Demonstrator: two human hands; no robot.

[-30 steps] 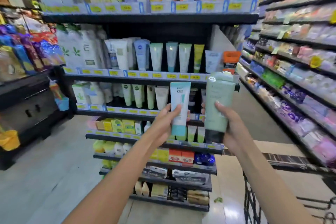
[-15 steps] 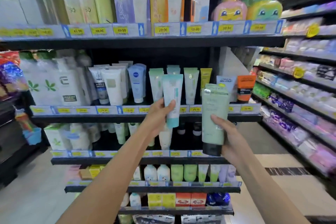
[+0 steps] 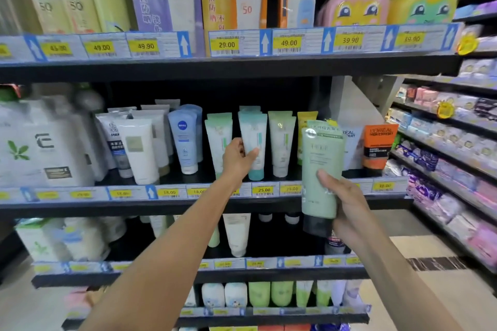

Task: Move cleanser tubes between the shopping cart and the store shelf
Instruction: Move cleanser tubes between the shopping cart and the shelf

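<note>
Cleanser tube [image 3: 253, 142]: white, teal-capped, upright

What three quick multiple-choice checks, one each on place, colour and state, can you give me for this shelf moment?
1. Where is the white-and-teal tube that the left hand holds?
A. On the top shelf
B. At the middle shelf row, among matching tubes
C. In the cart

2. What colour is the cap of the pale green tube in the right hand?
A. Black
B. Orange
C. White

3. How is the right hand's tube placed?
A. Standing on the shelf
B. Lying on the floor
C. Held in the air before the shelf edge

Answers: 1 B, it stands in line with like tubes; 2 A, a dark cap shows at its bottom end; 3 C, only the hand grips it.
</note>
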